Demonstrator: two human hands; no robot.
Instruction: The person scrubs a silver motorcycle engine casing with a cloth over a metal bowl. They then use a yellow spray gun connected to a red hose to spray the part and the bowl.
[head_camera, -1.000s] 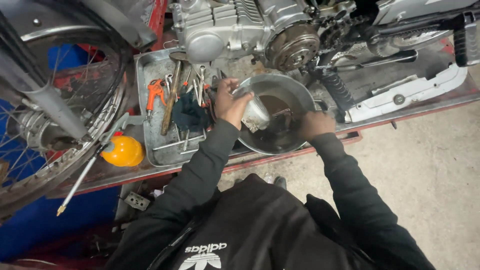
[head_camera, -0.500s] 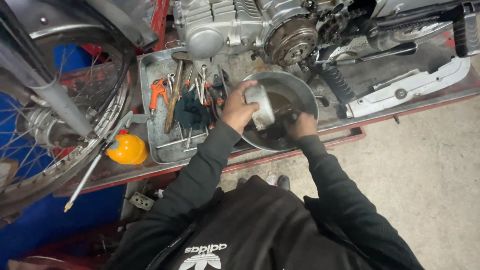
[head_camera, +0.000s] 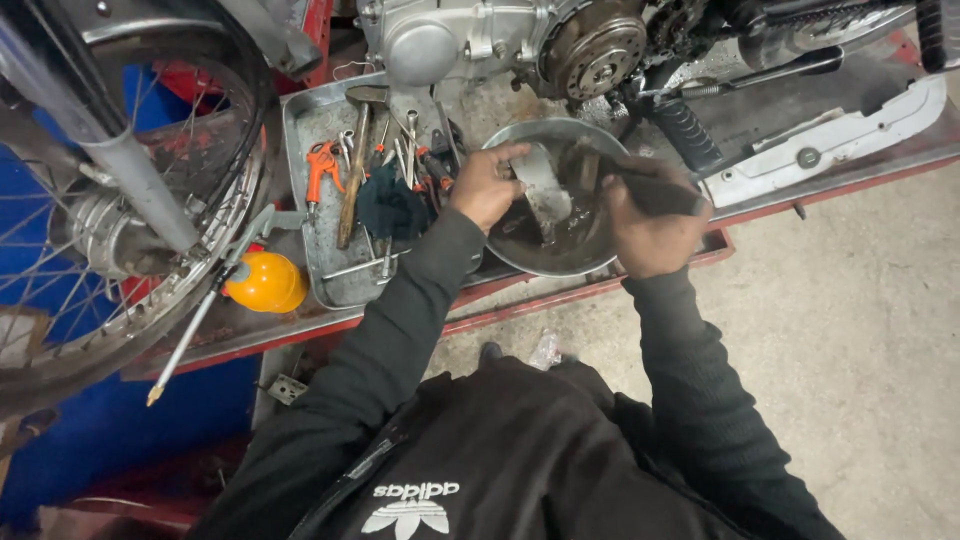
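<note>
My left hand grips a grey metal engine part and holds it upright over a round steel bowl with dark liquid in it. My right hand is closed on a dark brush whose end is inside the bowl, right beside the part. The bowl rests on the red-edged lift platform, just below the motorcycle engine. Both arms wear black sleeves.
A grey metal tool tray to the left holds a hammer, orange-handled pliers, wrenches and a dark rag. An orange oil can with a long spout lies by the spoked front wheel. A white chain cover lies at right. Concrete floor is below.
My right hand has lifted out of the bowl and now holds the dark brush against the part. My left hand has turned the metal part more upright. The view has shifted slightly.
</note>
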